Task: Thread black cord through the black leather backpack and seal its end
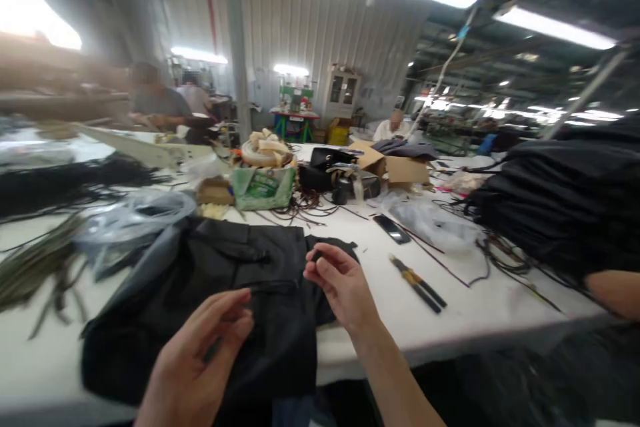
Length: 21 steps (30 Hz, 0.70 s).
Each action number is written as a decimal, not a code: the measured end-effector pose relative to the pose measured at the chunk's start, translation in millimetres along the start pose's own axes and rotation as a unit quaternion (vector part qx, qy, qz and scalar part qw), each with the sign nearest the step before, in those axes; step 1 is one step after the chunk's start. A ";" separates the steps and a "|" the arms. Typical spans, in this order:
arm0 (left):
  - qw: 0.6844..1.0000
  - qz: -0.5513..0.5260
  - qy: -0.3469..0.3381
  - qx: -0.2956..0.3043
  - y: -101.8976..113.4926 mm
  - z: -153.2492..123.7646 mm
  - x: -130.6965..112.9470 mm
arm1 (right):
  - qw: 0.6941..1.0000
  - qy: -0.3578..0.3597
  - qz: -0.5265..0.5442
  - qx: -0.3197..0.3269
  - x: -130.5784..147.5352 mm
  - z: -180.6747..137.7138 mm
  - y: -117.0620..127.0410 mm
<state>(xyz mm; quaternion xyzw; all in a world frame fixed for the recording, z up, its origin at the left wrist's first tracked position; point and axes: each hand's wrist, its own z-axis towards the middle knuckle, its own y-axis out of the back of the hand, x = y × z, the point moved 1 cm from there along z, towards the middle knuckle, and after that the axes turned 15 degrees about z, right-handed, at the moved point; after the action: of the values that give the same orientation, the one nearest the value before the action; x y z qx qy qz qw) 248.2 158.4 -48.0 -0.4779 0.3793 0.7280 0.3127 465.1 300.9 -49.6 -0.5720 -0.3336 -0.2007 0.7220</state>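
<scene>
Head view: the right hand [345, 285] pinches a small dark piece [317, 255] in a fingertip grip; the left hand [193, 352], grip parted and empty, is over a black bag [285, 340] on the table [373, 300]; pliers [419, 285] lie rightward.

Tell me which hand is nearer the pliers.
Right: the right hand is a little left of the pliers; the left hand is farther away, over the black bag.

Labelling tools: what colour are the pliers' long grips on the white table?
Black and yellow-orange long grips, seen in the head view.
</scene>
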 end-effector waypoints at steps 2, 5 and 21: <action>0.999 -0.010 -0.028 0.011 9.6 -17.5 -8.7 | 0.999 -0.048 -0.005 0.021 -26.5 -36.7 -32.4; 0.999 -0.049 -0.016 0.016 17.4 -48.8 -12.3 | 0.993 -0.047 -0.092 0.051 -48.6 -81.7 -60.7; 0.994 -0.031 -0.012 -0.108 35.8 -150.0 28.0 | 0.914 0.119 -0.322 0.218 -72.0 -184.6 -77.9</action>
<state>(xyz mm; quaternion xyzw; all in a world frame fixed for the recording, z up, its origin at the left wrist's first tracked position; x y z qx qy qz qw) 277.9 14.8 -103.4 -0.5120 0.2798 0.7600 0.2863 409.2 96.5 -69.6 -0.2339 -0.4468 -0.4109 0.7595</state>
